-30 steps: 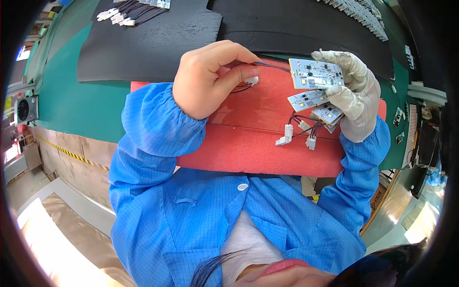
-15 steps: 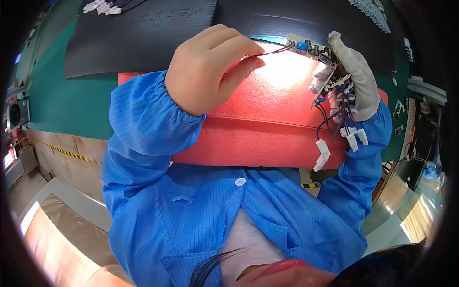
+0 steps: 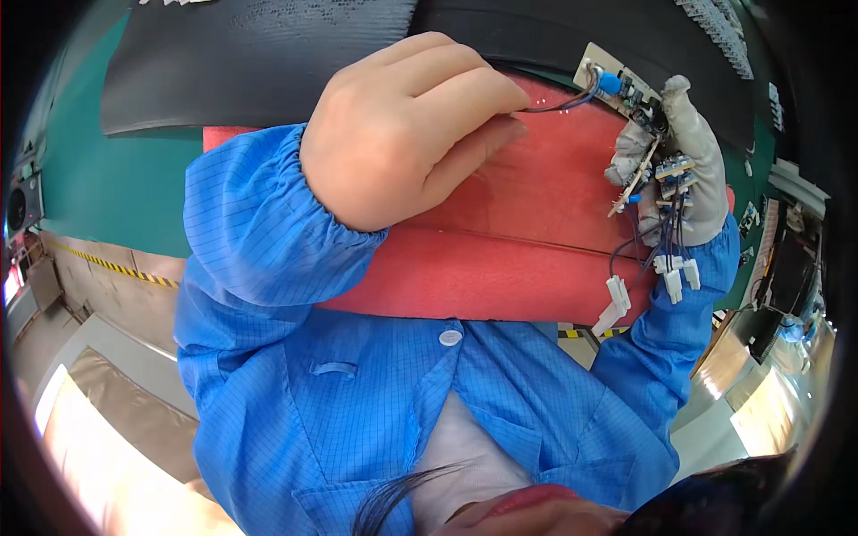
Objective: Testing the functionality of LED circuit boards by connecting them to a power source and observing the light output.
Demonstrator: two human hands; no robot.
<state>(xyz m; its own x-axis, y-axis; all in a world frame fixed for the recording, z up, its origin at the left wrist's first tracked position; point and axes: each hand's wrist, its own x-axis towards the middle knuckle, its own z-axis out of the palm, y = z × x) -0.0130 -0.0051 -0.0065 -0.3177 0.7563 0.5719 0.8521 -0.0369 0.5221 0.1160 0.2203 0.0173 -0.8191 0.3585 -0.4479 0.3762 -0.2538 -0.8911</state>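
Observation:
My bare left hand is closed, thumb and forefinger pinching dark wires. Those wires run right to a narrow circuit board that carries a blue round component and dark parts. My right hand, in a whitish glove, grips this board at its lower end. Several more small circuit boards are bunched in the same hand. From them hang dark wires ending in white plug connectors. Beneath both hands lies a red foam pad. The left fingertips partly hide the wire ends.
Black sheets lie across the far side of the green table. White connector parts sit at the far right. More small boards lie near the right edge. A speaker-like box stands at the far left.
Both hands have shifted right, carrying the wires and boards along. The gripped board now slopes more steeply. The bright glare on the red pad has gone.

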